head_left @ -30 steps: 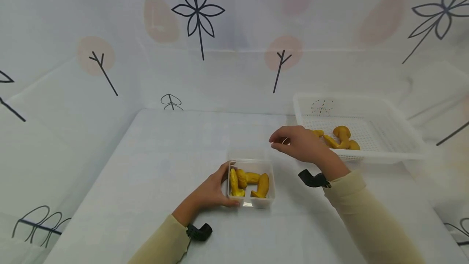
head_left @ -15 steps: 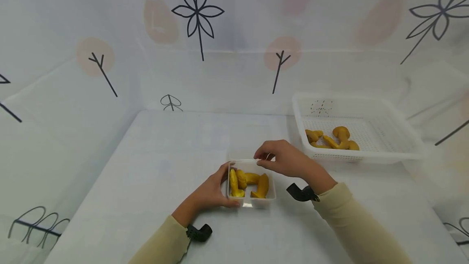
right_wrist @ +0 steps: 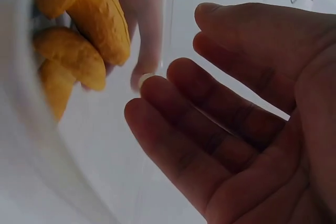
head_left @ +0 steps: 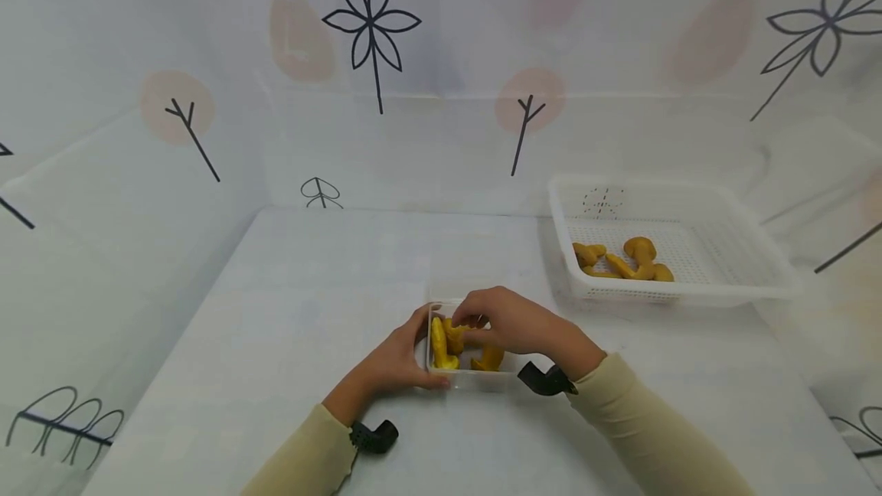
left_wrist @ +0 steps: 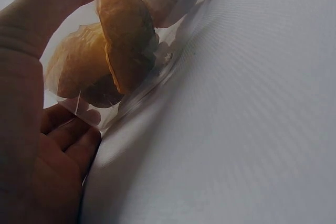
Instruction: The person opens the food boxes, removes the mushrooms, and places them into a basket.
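A small clear plastic box [head_left: 482,382] with several yellow mushrooms [head_left: 439,344] inside stands mid-table in the head view. My left hand [head_left: 394,358] grips its left side, thumb at the front and fingers towards the back. The left wrist view shows a mushroom cap [left_wrist: 131,40] through the clear wall, with the left fingers [left_wrist: 81,148] beside it. My right hand [head_left: 520,325] reaches over the box from the right, fingertips at the mushrooms and covering part of them. In the right wrist view its fingers [right_wrist: 178,145] are loosely bent with nothing between them, close to mushrooms [right_wrist: 100,19].
At the back right stands a white perforated plastic basket [head_left: 720,247] with several more yellow mushrooms [head_left: 641,251] at its left end. The white table [head_left: 331,274] meets patterned cloth walls [head_left: 441,151] behind and at the sides. Both wrists wear black camera mounts [head_left: 374,437].
My right hand has moved left and down from beside the basket to over the box, its fingers now at the mushrooms. The left hand and the box have stayed in place.
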Action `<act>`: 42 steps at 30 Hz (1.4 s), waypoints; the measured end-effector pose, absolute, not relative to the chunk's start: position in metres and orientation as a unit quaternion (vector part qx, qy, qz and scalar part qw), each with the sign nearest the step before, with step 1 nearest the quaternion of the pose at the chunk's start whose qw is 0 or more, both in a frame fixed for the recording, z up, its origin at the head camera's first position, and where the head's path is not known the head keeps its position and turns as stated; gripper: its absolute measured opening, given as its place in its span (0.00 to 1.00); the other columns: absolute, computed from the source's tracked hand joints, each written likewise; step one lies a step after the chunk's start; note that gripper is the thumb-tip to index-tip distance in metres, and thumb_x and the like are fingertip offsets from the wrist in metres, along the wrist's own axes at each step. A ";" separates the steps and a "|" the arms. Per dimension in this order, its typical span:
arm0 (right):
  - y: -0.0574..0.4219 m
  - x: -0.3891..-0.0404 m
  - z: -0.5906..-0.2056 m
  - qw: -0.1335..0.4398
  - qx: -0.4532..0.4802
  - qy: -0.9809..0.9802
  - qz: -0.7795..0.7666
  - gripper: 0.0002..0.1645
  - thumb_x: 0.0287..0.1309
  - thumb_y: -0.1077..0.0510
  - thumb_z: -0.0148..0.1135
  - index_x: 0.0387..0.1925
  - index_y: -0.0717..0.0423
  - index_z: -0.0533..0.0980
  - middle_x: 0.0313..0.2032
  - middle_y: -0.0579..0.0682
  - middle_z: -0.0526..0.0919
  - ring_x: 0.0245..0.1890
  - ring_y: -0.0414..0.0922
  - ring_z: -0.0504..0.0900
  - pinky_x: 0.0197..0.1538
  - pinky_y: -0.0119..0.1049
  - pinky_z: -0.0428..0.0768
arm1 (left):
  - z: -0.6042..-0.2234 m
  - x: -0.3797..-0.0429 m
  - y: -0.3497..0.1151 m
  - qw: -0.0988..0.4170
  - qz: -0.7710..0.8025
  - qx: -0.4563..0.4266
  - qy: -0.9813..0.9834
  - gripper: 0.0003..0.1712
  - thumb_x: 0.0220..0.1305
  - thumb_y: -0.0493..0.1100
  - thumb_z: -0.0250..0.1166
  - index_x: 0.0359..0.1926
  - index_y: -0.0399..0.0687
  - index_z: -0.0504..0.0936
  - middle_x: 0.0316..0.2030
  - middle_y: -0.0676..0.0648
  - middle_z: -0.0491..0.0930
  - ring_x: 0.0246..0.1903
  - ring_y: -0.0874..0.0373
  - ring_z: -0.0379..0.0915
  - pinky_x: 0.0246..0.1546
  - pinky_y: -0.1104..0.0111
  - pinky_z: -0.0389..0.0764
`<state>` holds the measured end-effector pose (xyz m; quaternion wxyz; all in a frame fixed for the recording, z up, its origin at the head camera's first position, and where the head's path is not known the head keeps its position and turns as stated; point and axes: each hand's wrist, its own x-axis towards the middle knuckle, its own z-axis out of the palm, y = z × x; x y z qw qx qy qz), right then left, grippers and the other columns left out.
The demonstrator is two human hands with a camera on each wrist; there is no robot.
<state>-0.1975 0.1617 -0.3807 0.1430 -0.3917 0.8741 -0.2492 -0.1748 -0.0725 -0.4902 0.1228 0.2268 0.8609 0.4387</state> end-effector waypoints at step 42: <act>0.140 -0.188 -0.399 0.171 -0.429 0.867 -0.189 0.10 0.66 0.50 0.56 0.43 0.43 0.82 0.32 0.32 0.81 0.28 0.32 0.75 0.36 0.25 0.76 | -0.493 -0.178 -0.074 0.109 0.450 0.263 0.847 0.67 0.42 0.61 0.77 0.75 0.62 0.44 0.73 0.58 0.54 0.72 0.65 0.52 0.70 0.56 0.64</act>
